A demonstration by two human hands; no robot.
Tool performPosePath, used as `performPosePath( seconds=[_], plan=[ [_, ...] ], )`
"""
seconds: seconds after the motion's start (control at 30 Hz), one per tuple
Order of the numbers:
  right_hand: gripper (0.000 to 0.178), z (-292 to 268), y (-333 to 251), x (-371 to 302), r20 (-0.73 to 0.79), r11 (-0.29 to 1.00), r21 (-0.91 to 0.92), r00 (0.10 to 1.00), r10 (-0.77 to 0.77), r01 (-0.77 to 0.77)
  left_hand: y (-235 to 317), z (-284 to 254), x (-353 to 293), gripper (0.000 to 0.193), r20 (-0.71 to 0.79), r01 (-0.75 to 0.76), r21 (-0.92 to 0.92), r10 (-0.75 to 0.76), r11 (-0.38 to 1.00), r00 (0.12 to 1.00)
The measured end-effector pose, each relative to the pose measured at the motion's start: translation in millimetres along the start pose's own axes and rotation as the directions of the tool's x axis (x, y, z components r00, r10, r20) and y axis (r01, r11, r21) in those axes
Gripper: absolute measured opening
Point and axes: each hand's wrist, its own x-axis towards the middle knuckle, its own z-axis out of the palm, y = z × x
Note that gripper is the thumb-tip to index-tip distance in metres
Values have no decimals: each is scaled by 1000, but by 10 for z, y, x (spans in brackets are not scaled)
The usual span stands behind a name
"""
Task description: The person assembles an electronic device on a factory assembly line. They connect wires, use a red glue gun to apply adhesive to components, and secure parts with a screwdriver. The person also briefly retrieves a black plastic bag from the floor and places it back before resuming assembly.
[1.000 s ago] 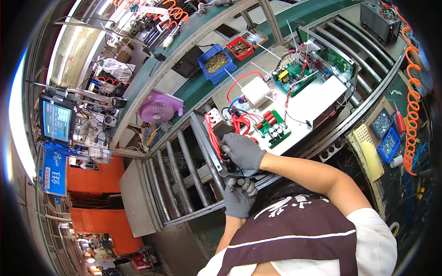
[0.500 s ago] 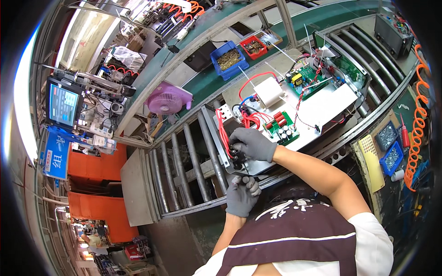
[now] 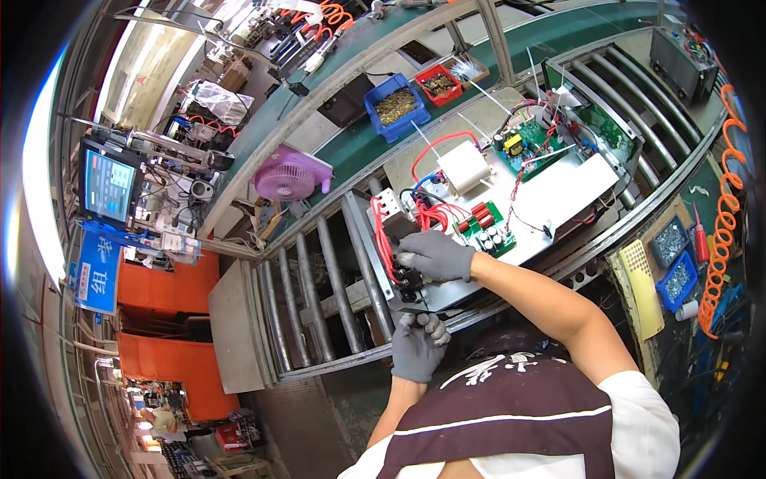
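An open metal chassis [image 3: 523, 219] with circuit boards, wires and a white box-shaped part [image 3: 464, 166] lies on a roller conveyor. My right hand [image 3: 439, 255], in a grey glove, reaches over its near left corner. Its fingers are bent around black terminals [image 3: 408, 281] at the end panel, below a bundle of red wires [image 3: 381, 239]. What the fingertips grip is hidden. Just below that corner is my left hand [image 3: 418, 349], also gloved in grey, with curled fingers close to the chassis edge. Whether anything is in them I cannot make out.
Metal rollers [image 3: 319, 293] run to the left. Blue [image 3: 396, 106] and red [image 3: 439, 85] bins of small parts and a pink fan [image 3: 289, 177] stand beyond. At right are blue screw trays [image 3: 678, 279], a red bottle [image 3: 701, 239] and a coiled orange hose [image 3: 722, 231]. A screen [image 3: 110, 182] stands left.
The near left corner of the chassis has shifted slightly toward me. My left hand is a little lower, and my right hand has moved slightly down, still at the terminals.
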Motion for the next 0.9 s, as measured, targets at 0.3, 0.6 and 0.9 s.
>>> performPosePath(
  seconds=[0.3,0.6,0.9],
  plan=[
    [26,-197,-36,-161,-74,886,-427,970,-232,179,-445,-275,174,24,43,232,104,-237,967,971],
    [17,-942,-715,-1877,-556,969,-219,801,-223,119,-1625,328,928,40,24,542,628,-710,558,703],
    [16,-1377,-1181,-3843,-903,870,-138,421,86,-473,-4029,1012,1807,32,-17,511,804,-848,304,530]
  ],
)
